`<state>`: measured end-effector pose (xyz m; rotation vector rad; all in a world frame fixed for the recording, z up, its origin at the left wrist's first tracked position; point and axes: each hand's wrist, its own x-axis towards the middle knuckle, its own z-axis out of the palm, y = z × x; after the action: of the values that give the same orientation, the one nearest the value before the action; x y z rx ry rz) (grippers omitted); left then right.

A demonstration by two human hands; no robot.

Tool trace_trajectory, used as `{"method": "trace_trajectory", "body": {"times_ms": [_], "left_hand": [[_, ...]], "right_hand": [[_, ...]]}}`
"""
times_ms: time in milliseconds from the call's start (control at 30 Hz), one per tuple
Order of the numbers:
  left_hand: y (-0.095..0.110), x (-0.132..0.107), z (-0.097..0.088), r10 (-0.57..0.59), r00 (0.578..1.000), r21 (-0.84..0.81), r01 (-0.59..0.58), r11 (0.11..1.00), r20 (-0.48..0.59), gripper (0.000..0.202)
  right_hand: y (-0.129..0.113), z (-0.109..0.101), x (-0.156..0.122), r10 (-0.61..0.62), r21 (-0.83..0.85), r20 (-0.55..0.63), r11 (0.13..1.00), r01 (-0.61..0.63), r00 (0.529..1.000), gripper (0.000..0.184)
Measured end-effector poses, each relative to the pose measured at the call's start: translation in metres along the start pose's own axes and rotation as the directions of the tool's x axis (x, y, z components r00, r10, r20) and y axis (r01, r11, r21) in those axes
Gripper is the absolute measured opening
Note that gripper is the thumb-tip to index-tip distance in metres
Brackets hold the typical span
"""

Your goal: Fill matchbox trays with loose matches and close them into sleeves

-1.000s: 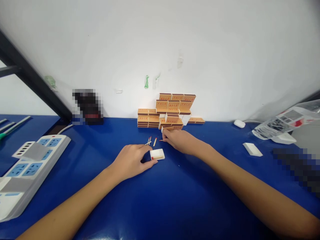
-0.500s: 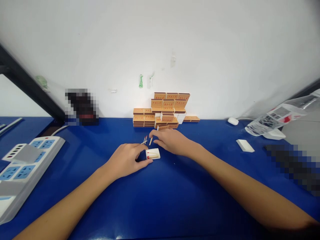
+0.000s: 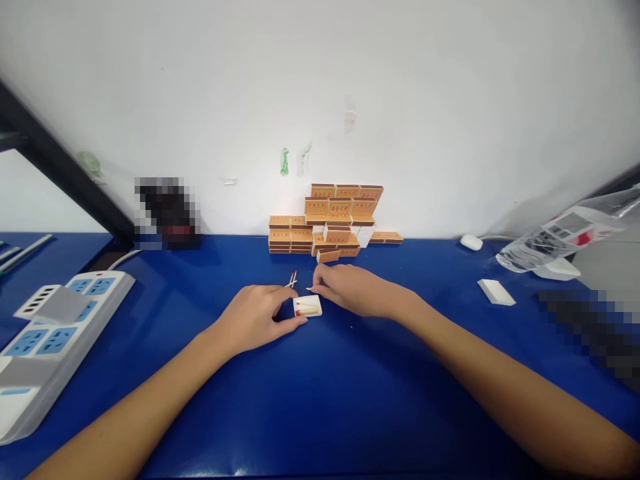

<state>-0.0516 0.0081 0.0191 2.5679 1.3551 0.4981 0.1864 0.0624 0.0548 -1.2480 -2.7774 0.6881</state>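
Observation:
My left hand (image 3: pixel 253 317) holds a small white matchbox tray (image 3: pixel 319 302) on the table between thumb and fingers. Inside the tray lie several red-tipped matches (image 3: pixel 309 311). Just behind the tray, my right hand (image 3: pixel 356 288) is closed in a pinch on a match (image 3: pixel 309 289), whose pale end shows at the fingertips. A few loose matches (image 3: pixel 293 277) lie behind my left fingers. The closed orange matchbox (image 3: pixel 328 255) nearest my right hand stands in front of a stack.
Stacked orange matchboxes (image 3: pixel 340 208) lean against the white wall. A power strip (image 3: pixel 75 347) sits at left. On the right are a white block (image 3: pixel 496 292), a white mouse-like object (image 3: pixel 471 242) and a clear plastic bottle (image 3: pixel 545 240) lying down. Dark items at both sides are pixelated.
My right hand has drawn slightly right and down, lifting a match from among the loose ones to beside the tray. My left hand stays on the tray. The view has shifted slightly.

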Motion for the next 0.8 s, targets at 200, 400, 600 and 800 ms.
{"method": "trace_trajectory", "body": {"times_ms": [200,400,600,800], "left_hand": [[0.002,0.000,0.000,-0.003,1.000,0.016,0.004,1.000,-0.031,0.029],[0.005,-0.002,0.004,-0.025,0.999,0.004,0.025,1.000,-0.048,0.028],[0.008,-0.002,0.007,0.002,0.998,0.011,-0.001,1.000,-0.066,0.023],[0.011,-0.002,0.008,0.047,0.994,0.021,-0.045,0.999,-0.099,0.018]], "right_hand": [[-0.003,0.012,-0.011,-0.043,0.623,-0.072,0.778,0.079,0.996,0.032],[-0.011,0.034,-0.005,0.127,0.712,-0.161,0.702,0.026,0.979,0.032],[-0.024,0.045,-0.005,0.170,0.692,-0.263,0.720,0.063,0.950,0.024],[-0.026,0.052,-0.008,0.114,0.600,-0.336,0.791,0.119,0.935,0.015]]}}
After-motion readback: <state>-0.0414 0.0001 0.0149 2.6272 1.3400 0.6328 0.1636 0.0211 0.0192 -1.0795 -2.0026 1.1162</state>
